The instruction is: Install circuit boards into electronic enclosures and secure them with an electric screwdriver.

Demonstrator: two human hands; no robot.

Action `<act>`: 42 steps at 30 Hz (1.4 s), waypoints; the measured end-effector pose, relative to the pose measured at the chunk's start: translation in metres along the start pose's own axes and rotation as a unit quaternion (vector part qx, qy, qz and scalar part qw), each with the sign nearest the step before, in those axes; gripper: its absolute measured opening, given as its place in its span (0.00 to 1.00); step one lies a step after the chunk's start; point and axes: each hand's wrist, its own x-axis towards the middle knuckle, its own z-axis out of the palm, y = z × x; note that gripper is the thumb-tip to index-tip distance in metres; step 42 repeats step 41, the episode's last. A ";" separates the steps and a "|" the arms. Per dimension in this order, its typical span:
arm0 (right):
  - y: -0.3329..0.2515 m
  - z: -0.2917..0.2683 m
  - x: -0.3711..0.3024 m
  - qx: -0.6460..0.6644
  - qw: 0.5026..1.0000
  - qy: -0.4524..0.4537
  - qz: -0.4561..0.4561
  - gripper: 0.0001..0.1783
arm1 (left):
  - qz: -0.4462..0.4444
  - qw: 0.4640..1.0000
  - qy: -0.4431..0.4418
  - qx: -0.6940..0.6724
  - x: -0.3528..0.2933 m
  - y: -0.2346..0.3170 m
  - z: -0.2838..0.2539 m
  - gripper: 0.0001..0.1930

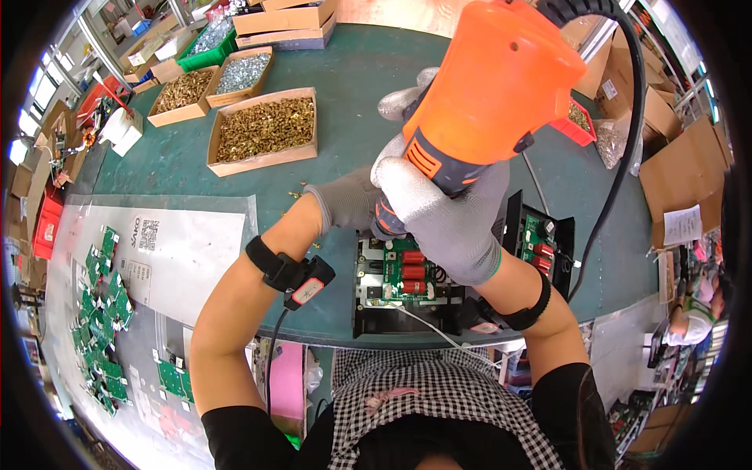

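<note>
My right hand (446, 215), in a grey-white glove, is wrapped round a large orange and black electric screwdriver (486, 86) held tilted over the work. Beside the tool's lower end is my left hand (348, 201), also gloved; its fingers are hidden behind the tool and my right hand. Below them on the bench sits an open black housing (368, 317) with a green circuit board (393, 270) inside, carrying several red cylindrical parts (413, 272). A second black housing (558, 276) with a similar board stands to its right. Where the tool's tip meets the work cannot be seen.
Brass screws fill a cardboard tray (213, 157) at the back left, with more hardware trays behind it. Loose green boards (98, 321) lie on plastic sheeting at left. The tool's thick black cable (638, 102) loops down the right side, past a red bin (578, 129).
</note>
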 end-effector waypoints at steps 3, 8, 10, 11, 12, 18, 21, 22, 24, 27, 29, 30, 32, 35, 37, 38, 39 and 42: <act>-0.006 0.005 0.000 0.060 0.998 0.024 0.021 0.32 | -0.226 0.971 -0.074 -0.038 0.003 0.011 -0.010 0.24; -0.003 0.004 -0.001 0.041 0.999 0.022 0.008 0.33 | -0.184 0.979 -0.081 0.043 0.003 0.019 -0.011 0.27; -0.002 0.006 0.000 0.055 0.998 0.030 0.011 0.32 | -0.088 0.986 -0.095 0.108 -0.001 0.019 -0.013 0.28; 0.003 0.005 0.001 0.001 0.999 0.027 -0.039 0.32 | -0.096 0.991 -0.082 0.046 -0.002 0.024 -0.011 0.28; 0.006 0.004 0.002 -0.054 0.994 0.023 -0.088 0.32 | -0.103 0.992 -0.069 -0.015 -0.002 0.026 -0.010 0.28; 0.003 0.012 -0.001 0.030 0.999 0.026 0.010 0.32 | -0.056 0.961 -0.157 0.222 0.005 -0.012 -0.013 0.31; -0.001 0.013 0.001 0.080 0.996 0.021 0.038 0.31 | -0.046 0.970 -0.132 0.200 0.007 -0.014 -0.012 0.29; 0.001 0.013 0.000 0.054 0.998 0.021 0.038 0.31 | -0.040 0.974 -0.120 0.188 0.008 -0.012 -0.012 0.28; 0.005 0.018 -0.001 0.029 0.999 0.021 0.039 0.29 | -0.037 0.981 -0.086 0.170 0.000 -0.007 -0.015 0.26; -0.001 0.020 0.000 0.014 0.999 0.012 0.041 0.29 | -0.031 0.989 -0.033 0.142 -0.013 0.008 -0.017 0.23; -0.006 0.018 0.000 0.030 0.999 0.001 0.039 0.29 | -0.026 0.992 0.007 0.125 -0.021 0.023 -0.017 0.22; -0.007 0.015 -0.002 0.079 0.995 0.026 0.052 0.30 | -0.025 0.993 0.026 0.117 -0.025 0.031 -0.015 0.21; -0.007 0.000 -0.002 0.110 0.989 0.075 0.059 0.29 | -0.111 0.922 0.003 0.372 -0.021 0.074 -0.015 0.14; -0.035 -0.028 -0.004 0.058 0.997 0.020 0.044 0.32 | -0.156 0.848 0.002 0.507 -0.071 0.071 -0.026 0.12; -0.041 -0.042 -0.004 0.040 0.998 0.048 0.023 0.28 | -0.183 0.797 -0.021 0.576 -0.094 0.067 -0.019 0.11; -0.038 -0.047 -0.007 0.073 0.996 0.035 0.029 0.27 | -0.178 0.782 -0.019 0.597 -0.108 0.060 -0.016 0.10; -0.037 -0.052 -0.010 0.100 0.994 0.024 0.034 0.26 | -0.168 0.769 -0.020 0.617 -0.114 0.054 -0.014 0.09; -0.043 -0.057 -0.009 0.086 0.996 0.013 0.032 0.27 | -0.175 0.774 -0.025 0.608 -0.114 0.044 -0.014 0.09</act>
